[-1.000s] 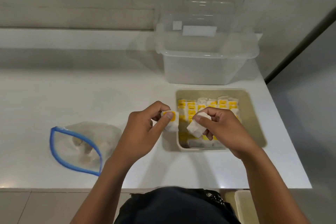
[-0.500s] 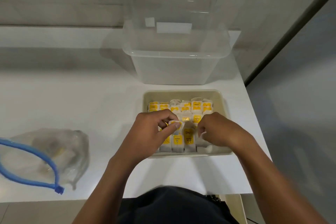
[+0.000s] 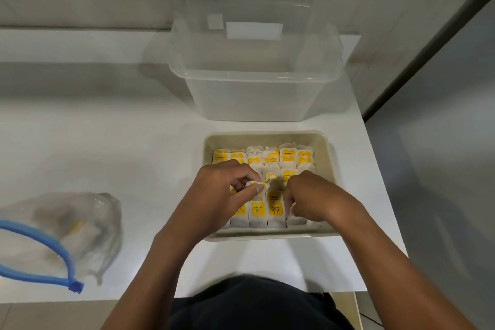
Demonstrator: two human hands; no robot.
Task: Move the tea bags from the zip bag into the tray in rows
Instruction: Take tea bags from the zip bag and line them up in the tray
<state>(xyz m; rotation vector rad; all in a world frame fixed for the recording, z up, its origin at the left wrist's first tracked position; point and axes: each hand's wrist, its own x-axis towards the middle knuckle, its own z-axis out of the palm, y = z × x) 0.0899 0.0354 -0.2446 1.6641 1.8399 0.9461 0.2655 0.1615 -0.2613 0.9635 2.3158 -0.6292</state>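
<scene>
A beige tray [image 3: 328, 150] sits on the white counter, holding rows of white tea bags with yellow tags [image 3: 273, 209]. My left hand [image 3: 222, 190] hovers over the tray's left half and pinches a tea bag [image 3: 254, 185] between thumb and fingers. My right hand [image 3: 308, 195] is down in the tray's right front part, its fingers curled on a tea bag [image 3: 293, 218] there. The clear zip bag [image 3: 67, 225] with a blue zipper lies at the counter's left, several tea bags dimly visible inside.
A large clear plastic tub [image 3: 257, 83] stands right behind the tray. The counter's right edge runs close to the tray, and its front edge is near my body. Bare counter lies between the zip bag and the tray.
Both hands came from above the tray's front left edge down into the tray, each with its tea bag. The camera view shifted right, so the zip bag slid toward the left edge.
</scene>
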